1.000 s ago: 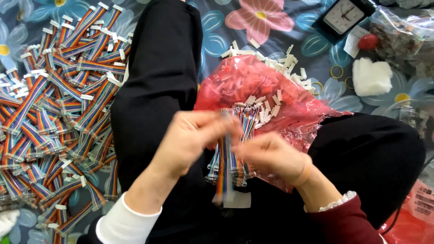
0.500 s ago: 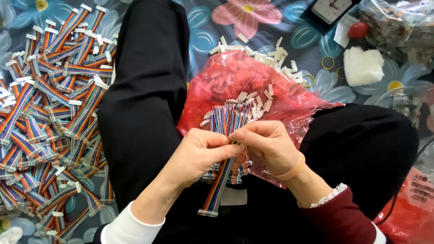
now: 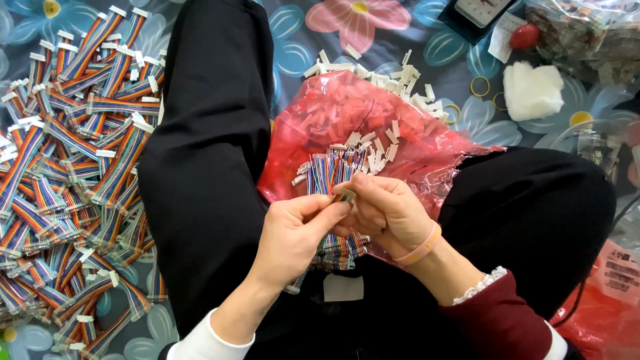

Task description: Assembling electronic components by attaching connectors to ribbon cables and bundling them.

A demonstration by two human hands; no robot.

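My left hand (image 3: 293, 233) and my right hand (image 3: 387, 210) meet over my lap, fingertips pinching the end of one multicoloured ribbon cable (image 3: 345, 195). Under them lies a bundle of rainbow ribbon cables (image 3: 330, 172) on a red plastic bag (image 3: 347, 113) spread between my black-trousered legs (image 3: 207, 153). Small white plastic connector housings (image 3: 377, 150) lie on the bag just beyond my fingers. A pink band sits on my right wrist.
A large pile of finished rainbow cables with white connectors (image 3: 67, 167) covers the floral cloth at left. More white housings (image 3: 373, 70) spill past the bag's far edge. A white foam block (image 3: 533, 90), rubber bands, a dark device (image 3: 477, 13) and clear bags (image 3: 587, 33) sit at upper right.
My hands have drawn closer together and lifted slightly. The cable that hung down below them is now held at its end between the fingertips of both hands.
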